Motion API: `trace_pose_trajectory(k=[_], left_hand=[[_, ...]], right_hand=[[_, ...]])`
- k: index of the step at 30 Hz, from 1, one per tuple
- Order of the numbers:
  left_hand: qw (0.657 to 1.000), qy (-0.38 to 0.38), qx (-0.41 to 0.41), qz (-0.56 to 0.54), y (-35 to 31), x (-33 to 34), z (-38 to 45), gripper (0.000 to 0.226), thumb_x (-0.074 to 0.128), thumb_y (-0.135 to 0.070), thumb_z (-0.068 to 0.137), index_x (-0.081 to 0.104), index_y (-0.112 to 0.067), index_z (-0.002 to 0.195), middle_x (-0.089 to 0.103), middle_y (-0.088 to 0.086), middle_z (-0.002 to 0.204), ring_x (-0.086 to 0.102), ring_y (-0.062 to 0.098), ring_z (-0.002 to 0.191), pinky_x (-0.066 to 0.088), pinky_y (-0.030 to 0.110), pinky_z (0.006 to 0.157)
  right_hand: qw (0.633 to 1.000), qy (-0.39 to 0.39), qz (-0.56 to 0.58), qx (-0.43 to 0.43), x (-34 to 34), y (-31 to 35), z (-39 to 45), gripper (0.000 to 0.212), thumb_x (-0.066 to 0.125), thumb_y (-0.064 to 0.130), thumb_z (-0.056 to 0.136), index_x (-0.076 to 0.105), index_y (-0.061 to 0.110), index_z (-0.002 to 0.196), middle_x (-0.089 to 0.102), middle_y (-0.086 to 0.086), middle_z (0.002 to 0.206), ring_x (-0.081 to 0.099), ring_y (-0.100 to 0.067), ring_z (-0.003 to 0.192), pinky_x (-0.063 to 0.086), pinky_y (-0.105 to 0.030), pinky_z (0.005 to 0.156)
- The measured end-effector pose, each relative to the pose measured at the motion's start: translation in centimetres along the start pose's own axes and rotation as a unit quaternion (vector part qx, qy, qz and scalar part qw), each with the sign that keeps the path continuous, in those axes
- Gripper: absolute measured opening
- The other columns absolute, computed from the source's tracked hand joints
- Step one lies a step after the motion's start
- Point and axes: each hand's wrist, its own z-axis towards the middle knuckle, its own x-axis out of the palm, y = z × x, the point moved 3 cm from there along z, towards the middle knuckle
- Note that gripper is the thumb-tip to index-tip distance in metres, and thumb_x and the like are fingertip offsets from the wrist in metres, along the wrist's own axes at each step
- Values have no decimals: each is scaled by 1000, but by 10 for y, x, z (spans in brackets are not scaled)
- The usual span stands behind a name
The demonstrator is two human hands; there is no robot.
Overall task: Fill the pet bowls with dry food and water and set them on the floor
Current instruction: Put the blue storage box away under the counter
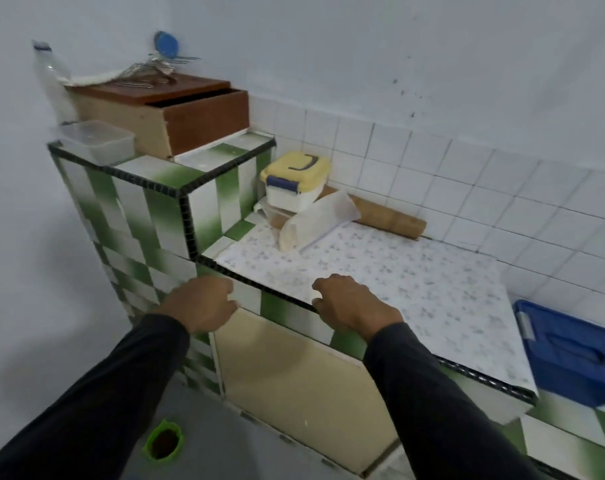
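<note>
Bowl: 1, green, food-filled, on floor.

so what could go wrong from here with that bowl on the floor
1. The green bowl sits on the floor close below the left arm, near where the person stands; a step could kick it and scatter what looks like dry food.
2. No water bowl is in view, so that half may get missed.
</note>
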Motion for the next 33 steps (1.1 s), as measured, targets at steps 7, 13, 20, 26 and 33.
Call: trace_pose_trajectory(k=[7, 13, 20, 26, 33], left_hand=[[997, 9, 66, 28, -148, 32, 8, 42, 52, -44, 102, 60, -20, 136, 60, 7, 137, 58, 27, 120, 51, 42, 100], [990, 28, 127, 50, -259, 58, 11, 50, 46, -49, 105, 48, -27, 150, 49, 2, 151, 51, 25, 133, 45, 44, 108], [973, 62, 214, 65, -362, 93, 10, 52, 41, -49, 107, 42, -28, 154, 42, 2, 157, 46, 25, 137, 41, 42, 111], [953, 76, 284, 75, -434, 120, 12, 52, 42, -48, 106, 42, -27, 153, 45, 3, 154, 49, 26, 136, 44, 44, 109], [927, 92, 354, 80, -516, 153, 24, 49, 42, -47, 106, 45, -28, 152, 47, 4, 152, 48, 27, 135, 44, 39, 108]], right_hand=[[998, -9, 27, 62, 4, -127, -71, 38, 39, 32, 106, 52, 16, 137, 53, -9, 135, 53, -32, 118, 46, -46, 100], [993, -15, 39, 111, 9, -215, -125, 39, 41, 32, 106, 51, 15, 139, 54, -11, 136, 52, -32, 122, 44, -48, 103], [982, -19, 61, 180, 22, -292, -183, 41, 41, 34, 105, 51, 14, 140, 54, -13, 137, 52, -34, 122, 47, -50, 102], [963, -28, 88, 253, 36, -343, -223, 28, 45, 33, 103, 58, 15, 121, 58, -11, 127, 56, -33, 113, 49, -49, 96], [937, -31, 118, 329, 51, -409, -257, 34, 47, 29, 103, 57, 16, 133, 59, -10, 134, 56, -30, 120, 48, -43, 101]])
